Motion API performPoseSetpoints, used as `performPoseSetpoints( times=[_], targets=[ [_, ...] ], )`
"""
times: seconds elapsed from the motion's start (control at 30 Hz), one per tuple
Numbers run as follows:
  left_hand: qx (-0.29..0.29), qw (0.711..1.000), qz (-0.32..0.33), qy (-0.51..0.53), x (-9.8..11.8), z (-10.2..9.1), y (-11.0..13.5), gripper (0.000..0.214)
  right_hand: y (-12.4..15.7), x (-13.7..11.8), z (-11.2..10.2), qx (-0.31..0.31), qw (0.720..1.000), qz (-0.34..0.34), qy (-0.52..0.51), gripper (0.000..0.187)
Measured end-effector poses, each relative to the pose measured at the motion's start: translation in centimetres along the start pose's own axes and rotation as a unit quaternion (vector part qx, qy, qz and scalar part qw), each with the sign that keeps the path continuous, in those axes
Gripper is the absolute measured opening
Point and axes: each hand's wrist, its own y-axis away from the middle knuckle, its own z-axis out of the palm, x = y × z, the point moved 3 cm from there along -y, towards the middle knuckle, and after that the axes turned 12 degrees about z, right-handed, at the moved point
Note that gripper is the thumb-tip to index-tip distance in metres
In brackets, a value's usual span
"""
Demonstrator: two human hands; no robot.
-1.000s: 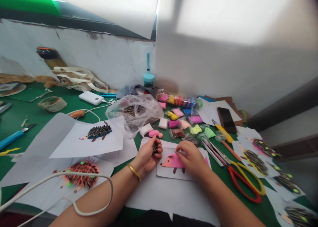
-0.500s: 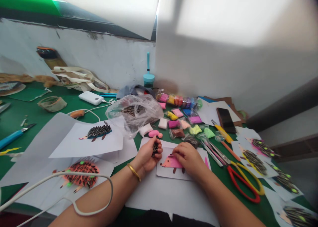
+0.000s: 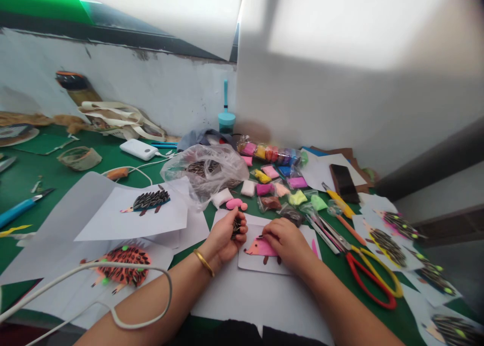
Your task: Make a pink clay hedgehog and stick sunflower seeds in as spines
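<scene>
Head view, lower centre: my left hand cupped around sunflower seeds; my right hand pinching one onto the pink clay hedgehog on its white card. Step: quill-setting. Next: press firmly, take another.

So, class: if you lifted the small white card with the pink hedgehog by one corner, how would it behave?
The card looks thin, so it would probably bend. The pink hedgehog likely weighs its middle down. The right hand presses on it, hinting it slides easily.
</scene>
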Motion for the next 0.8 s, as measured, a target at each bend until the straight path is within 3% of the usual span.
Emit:
performPoseSetpoints(
  times=[0.3, 0.8],
  targets=[
    [-0.003, 1.000, 0.002, -0.001, -0.03, -0.07, -0.04, 0.026, -0.09, 0.13, 0.43, 0.007, 0.998, -0.031, 0.056, 0.014],
    [-0.003, 1.000, 0.003, -0.004, -0.01, 0.04, -0.01, 0.028, 0.19, 0.09, 0.36, 0.008, 0.998, -0.045, 0.050, 0.018]
  ],
)
